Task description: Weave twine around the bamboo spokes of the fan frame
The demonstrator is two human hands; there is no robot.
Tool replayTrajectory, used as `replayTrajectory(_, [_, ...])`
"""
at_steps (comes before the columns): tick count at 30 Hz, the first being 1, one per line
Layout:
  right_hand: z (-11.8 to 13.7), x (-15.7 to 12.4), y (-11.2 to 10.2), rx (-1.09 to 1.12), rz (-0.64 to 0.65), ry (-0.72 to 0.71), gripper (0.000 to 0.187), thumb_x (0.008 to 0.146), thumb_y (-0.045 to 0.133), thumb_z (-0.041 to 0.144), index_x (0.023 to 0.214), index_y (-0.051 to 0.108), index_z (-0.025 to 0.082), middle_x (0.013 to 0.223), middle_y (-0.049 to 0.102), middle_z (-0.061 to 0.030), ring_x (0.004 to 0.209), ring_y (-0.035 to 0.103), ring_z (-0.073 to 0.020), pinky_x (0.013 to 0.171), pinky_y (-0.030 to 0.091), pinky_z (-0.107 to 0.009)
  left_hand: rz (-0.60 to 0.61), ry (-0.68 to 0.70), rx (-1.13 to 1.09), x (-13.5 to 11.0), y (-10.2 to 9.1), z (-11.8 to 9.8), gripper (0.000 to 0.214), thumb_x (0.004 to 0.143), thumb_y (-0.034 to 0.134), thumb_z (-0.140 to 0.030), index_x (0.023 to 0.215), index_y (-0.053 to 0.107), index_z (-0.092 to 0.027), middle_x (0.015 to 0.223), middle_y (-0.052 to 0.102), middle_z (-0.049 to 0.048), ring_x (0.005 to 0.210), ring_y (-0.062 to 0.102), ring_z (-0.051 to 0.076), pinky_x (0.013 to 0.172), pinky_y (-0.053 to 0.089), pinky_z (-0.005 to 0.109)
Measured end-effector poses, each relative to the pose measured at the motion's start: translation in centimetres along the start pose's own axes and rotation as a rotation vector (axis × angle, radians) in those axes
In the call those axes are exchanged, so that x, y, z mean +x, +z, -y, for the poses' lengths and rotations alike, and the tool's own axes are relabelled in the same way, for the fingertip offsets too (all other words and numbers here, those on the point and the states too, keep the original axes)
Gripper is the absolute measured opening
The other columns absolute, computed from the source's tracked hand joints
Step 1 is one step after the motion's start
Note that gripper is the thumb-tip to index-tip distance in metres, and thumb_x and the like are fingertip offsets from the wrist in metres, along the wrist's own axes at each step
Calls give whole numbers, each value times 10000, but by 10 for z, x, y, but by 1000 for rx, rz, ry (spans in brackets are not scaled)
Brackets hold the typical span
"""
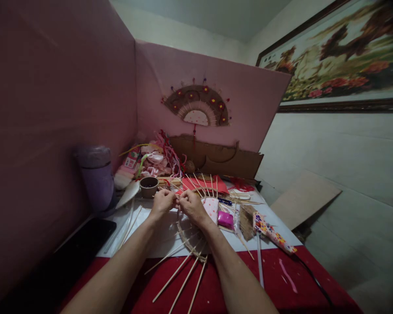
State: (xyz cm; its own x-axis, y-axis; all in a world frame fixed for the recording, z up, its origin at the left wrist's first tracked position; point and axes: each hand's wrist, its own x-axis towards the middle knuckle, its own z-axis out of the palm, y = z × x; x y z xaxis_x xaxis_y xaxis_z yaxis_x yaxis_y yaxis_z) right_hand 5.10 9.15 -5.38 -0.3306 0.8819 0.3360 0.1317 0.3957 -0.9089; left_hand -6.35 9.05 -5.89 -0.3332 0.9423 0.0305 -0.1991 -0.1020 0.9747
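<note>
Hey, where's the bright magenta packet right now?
In the head view, the magenta packet is right of centre, to the right of the right hand, between the white dotted piece and the brown patch.

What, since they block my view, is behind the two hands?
Beyond the left hand and right hand lie red paper and thin sticks, with brown cardboard standing farther back. Whatever the hands themselves cover cannot be seen.
</note>
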Motion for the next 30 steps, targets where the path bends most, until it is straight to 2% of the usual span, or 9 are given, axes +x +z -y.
replayTrajectory(3, [4,-2,-1,-18,17,0,82,693,506,248,649,461,196,494,520,60,465,505,-98,461,377,-200,15,-47,13,2,-2,3,152,778,570,-210,661,553,-114,521,523,-62,411,468,47,412,410,181])
replayTrajectory(5, [6,-3,-2,-24,21,0,83,689,509,244,641,462,195,492,516,60,461,500,-98,454,366,-200,15,-62,18,2,-2,4,176,827,527,-257,735,561,-111,585,539,-53,441,474,41,419,413,176])
replayTrajectory(7, [6,-3,-2,-22,22,-2,79,681,515,236,635,468,193,489,518,57,460,501,-101,450,360,-201,8,-54,8,2,-1,3,167,783,574,-222,661,546,-111,524,524,-59,408,473,48,396,409,179])
replayTrajectory(9, [5,-2,-2,-12,19,-3,81,672,528,237,634,473,191,486,520,54,459,502,-103,445,356,-201,-5,-25,-18,0,0,1,189,673,637,-154,549,497,-129,422,487,-75,348,462,62,359,401,187])
replayTrajectory(11, [2,0,-1,6,3,-5,87,677,530,251,647,474,192,484,518,55,451,496,-103,437,354,-200,-6,10,-58,-2,1,-2,201,571,662,-120,515,471,-147,375,485,-77,323,475,84,346,415,203])
replayTrajectory(14, [-3,3,0,50,-42,-5,98,717,491,284,688,460,196,486,515,58,444,493,-100,439,371,-202,23,48,-117,-6,1,-7,208,495,695,-151,555,496,-145,396,540,-54,356,526,114,374,460,235])
replayTrajectory(19, [-4,5,1,107,-86,9,117,731,465,297,673,432,201,436,477,71,399,457,-93,417,360,-200,64,74,-174,-12,-2,-12,361,406,774,-220,669,547,-124,483,604,-18,408,570,132,415,493,262])
replayTrajectory(24, [0,5,0,111,-113,25,141,706,490,322,655,447,198,427,452,79,383,420,-87,389,310,-194,91,90,-129,-14,0,-13,405,408,783,-286,714,599,-95,511,620,10,419,572,132,447,511,287])
replayTrajectory(30, [2,4,-3,45,-170,31,119,671,524,287,646,515,171,485,481,58,424,414,-82,418,303,-197,71,213,72,-16,2,-12,200,584,663,-291,649,589,-118,475,592,13,416,567,154,433,496,311])
